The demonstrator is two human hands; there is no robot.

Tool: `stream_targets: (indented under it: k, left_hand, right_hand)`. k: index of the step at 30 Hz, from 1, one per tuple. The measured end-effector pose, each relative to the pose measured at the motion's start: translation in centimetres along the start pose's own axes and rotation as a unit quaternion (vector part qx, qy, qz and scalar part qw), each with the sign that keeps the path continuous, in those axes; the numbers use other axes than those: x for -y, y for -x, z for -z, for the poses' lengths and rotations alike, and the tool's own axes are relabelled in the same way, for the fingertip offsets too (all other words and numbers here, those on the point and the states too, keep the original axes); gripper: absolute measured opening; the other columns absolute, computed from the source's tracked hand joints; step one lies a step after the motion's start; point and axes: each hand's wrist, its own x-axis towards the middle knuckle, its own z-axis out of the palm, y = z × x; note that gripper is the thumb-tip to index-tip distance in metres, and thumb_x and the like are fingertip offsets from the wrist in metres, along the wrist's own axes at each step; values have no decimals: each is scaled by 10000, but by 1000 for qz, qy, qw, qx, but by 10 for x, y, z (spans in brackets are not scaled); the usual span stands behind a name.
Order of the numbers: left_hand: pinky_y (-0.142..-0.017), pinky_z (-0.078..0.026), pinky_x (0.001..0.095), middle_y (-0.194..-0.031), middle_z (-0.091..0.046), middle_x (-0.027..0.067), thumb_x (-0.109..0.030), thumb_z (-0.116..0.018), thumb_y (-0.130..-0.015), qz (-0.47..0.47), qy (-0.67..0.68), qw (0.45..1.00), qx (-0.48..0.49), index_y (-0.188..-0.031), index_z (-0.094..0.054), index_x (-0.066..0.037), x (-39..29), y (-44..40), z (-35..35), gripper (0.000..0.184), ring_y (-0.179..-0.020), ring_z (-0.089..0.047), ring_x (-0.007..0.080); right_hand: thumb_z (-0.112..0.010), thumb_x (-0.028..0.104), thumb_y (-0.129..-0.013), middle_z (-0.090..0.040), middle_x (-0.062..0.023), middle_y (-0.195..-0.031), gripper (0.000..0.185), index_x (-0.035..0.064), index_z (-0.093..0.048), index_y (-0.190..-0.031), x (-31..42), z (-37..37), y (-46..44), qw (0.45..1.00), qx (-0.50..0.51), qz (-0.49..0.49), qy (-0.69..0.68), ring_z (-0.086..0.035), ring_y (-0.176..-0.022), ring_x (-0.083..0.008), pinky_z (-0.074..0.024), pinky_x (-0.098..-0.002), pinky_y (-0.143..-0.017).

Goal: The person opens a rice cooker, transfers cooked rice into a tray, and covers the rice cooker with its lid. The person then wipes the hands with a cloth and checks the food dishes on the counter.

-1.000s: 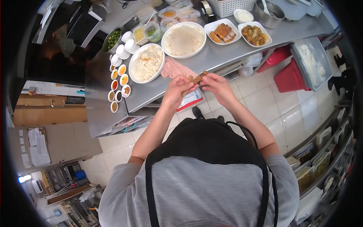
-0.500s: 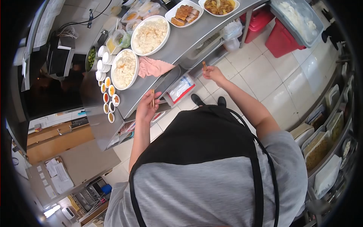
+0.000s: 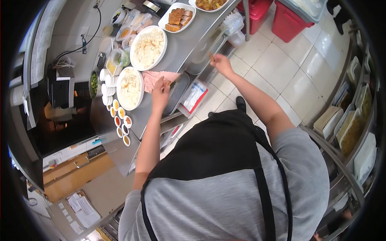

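My left hand (image 3: 160, 96) is closed on a small brown piece (image 3: 168, 83), mostly hidden by the fingers. It is beside the pink cloth (image 3: 152, 78) at the counter's edge; whether they touch, I cannot tell. My right hand (image 3: 221, 65) pinches another small brown piece (image 3: 211, 57), out over the floor side of the counter. Two white oval plates of rice, a nearer one (image 3: 130, 105) and a farther one (image 3: 149, 67), sit behind the cloth. Beyond them is a white dish with sliced crispy pork (image 3: 177, 19). A stew-like dish (image 3: 209, 5) stands at the top edge.
Several small sauce cups (image 3: 122, 113) and stacked white lids (image 3: 108, 89) line the counter's left part. Clear tubs (image 3: 120, 57) and bags stand behind. Red bins (image 3: 287, 28) are on the tiled floor, with a rack of trays (image 3: 348, 132) at right. Another person's legs (image 3: 341, 20) show top right.
The view has shifted and turned with my head. My left hand has moved forward along the counter edge to the cloth. My right hand still holds its piece, slightly farther forward.
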Motion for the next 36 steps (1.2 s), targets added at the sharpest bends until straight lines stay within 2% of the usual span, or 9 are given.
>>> stream_targets:
  k: [1, 4, 8, 11, 16, 18, 20, 24, 36]
  left_hand:
    - [-749, -454, 349, -1072, -582, 156, -129, -552, -806, -158, -110, 980, -58, -977, -579, -29, 12, -9, -3, 199, -912, -563, 303]
    - [-786, -434, 374, -1016, -587, 186, -87, -539, -784, -96, -186, 977, -42, -986, -565, -14, 44, -23, 2, 216, -933, -537, 365]
    - [-736, -440, 387, -901, -603, 197, -86, -530, -783, 6, -184, 983, -1, -972, -573, -13, 57, -21, 26, 207, -852, -572, 353]
    - [-707, -444, 373, -880, -605, 181, -103, -551, -787, -42, -167, 985, -27, -993, -558, -5, 59, -8, 30, 228, -815, -587, 324]
    - [-672, -457, 317, -882, -623, 97, -116, -546, -819, -35, -44, 995, -80, -1004, -556, -6, 54, 35, 43, 215, -794, -600, 215]
    - [-658, -460, 264, -883, -616, 51, -108, -540, -835, 116, 148, 980, -66, -1031, -549, -27, 35, 57, 48, 212, -783, -584, 134]
    - [-648, -465, 251, -890, -611, 64, -103, -529, -844, 170, 235, 956, -46, -1058, -529, -38, 25, 71, 55, 224, -782, -582, 129]
    - [-643, -480, 260, -876, -596, 93, -66, -513, -851, 239, 443, 863, 40, -1111, -486, -27, 11, 79, 54, 265, -751, -580, 144]
    - [-795, -486, 291, -1111, -530, 159, -54, -493, -858, 256, 487, 832, 65, -1238, -376, 0, -35, 79, 41, 401, -967, -567, 218]
  right_hand:
    - [-636, 49, -703, -592, -40, -752, 313, 43, -574, -1009, 26, 8, 1, 997, -26, -10, -68, -558, -677, -137, -456, -289, -657]
    - [-590, 40, -738, -622, -119, -841, 274, 84, -599, -1008, 131, 39, -5, 976, -135, 92, -143, -611, -787, -218, -462, -305, -708]
    - [-611, 65, -744, -597, -96, -811, 256, 88, -612, -999, 121, 29, -56, 973, -129, 133, -139, -589, -766, -235, -457, -318, -684]
    - [-645, 122, -732, -579, -92, -780, 259, 89, -629, -988, 105, 27, -57, 928, -224, 275, 112, -564, -738, -256, -450, -336, -661]
    - [-625, 123, -746, -610, -81, -813, 249, 83, -637, -991, 46, 31, -11, 976, -171, 114, 67, -573, -701, -212, -460, -301, -653]
    - [-638, 104, -739, -619, -78, -803, 232, 57, -641, -966, 2, 15, -5, 981, -158, 98, 60, -583, -687, -176, -464, -292, -629]
    - [-659, 64, -731, -630, -81, -776, 186, -1, -633, -903, -21, 1, -4, 989, -22, -128, -68, -586, -649, -118, -477, -260, -584]
    - [-669, 47, -731, -619, -75, -741, 150, -22, -618, -854, -42, -25, -34, 968, -53, -151, -191, -572, -600, -102, -481, -230, -555]
    - [-558, 24, -770, -594, -95, -851, 193, -7, -537, -959, -16, -43, -62, 861, -41, -250, -441, -608, -737, -198, -531, -305, -652]
